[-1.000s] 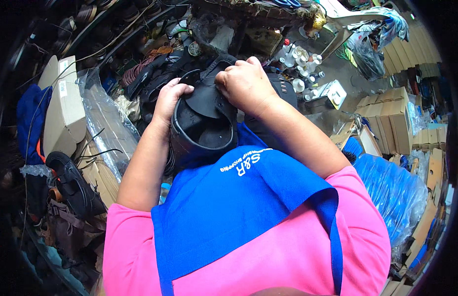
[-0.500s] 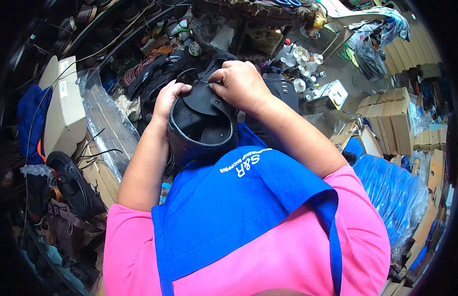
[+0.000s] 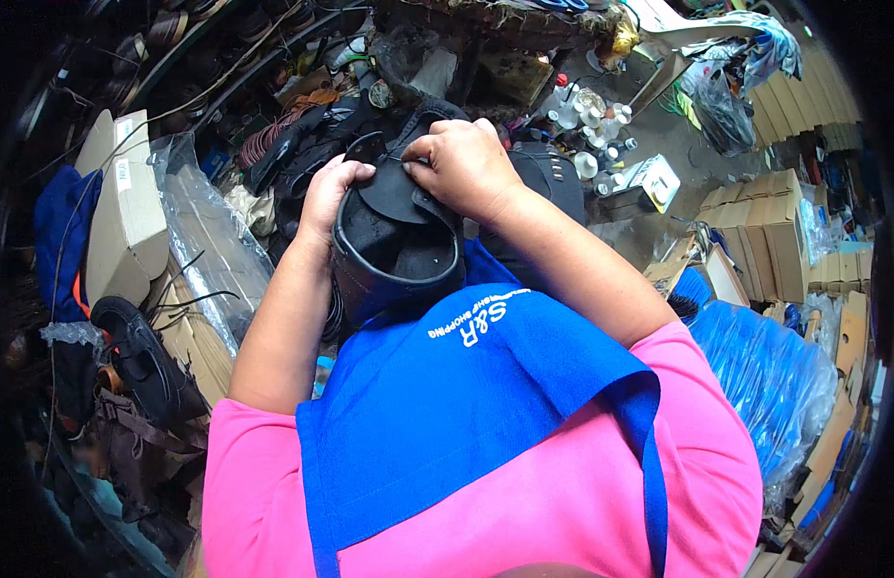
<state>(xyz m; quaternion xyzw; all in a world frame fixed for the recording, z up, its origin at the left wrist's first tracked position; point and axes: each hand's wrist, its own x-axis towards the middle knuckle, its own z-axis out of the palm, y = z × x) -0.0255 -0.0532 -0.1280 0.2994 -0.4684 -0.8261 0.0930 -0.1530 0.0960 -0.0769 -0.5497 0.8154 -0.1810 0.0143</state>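
A black leather shoe (image 3: 394, 275) rests against my lap, its wide opening facing me and its tongue folded inside. My left hand (image 3: 328, 196) wraps round the left side of the shoe, thumb over the edge near a raised flap. On the far right edge of the opening, my right hand (image 3: 463, 166) pinches with thumb and forefinger. A thin strand seems to run from that pinch toward the flap; it is too fine to name for certain. The shoe's front is hidden beneath my hands.
Black shoes and coiled cord (image 3: 264, 144) lie beyond my left hand. White bottles (image 3: 591, 116) cluster at the far right, near cardboard boxes (image 3: 755, 231). Blue sheets in clear plastic (image 3: 765, 376) stand at my right. A black sandal (image 3: 144, 356) and a long carton (image 3: 129, 212) are at my left.
My right hand has shifted very slightly left, still pinching at the shoe's edge. The shoe has tilted a little; my left hand keeps its hold.
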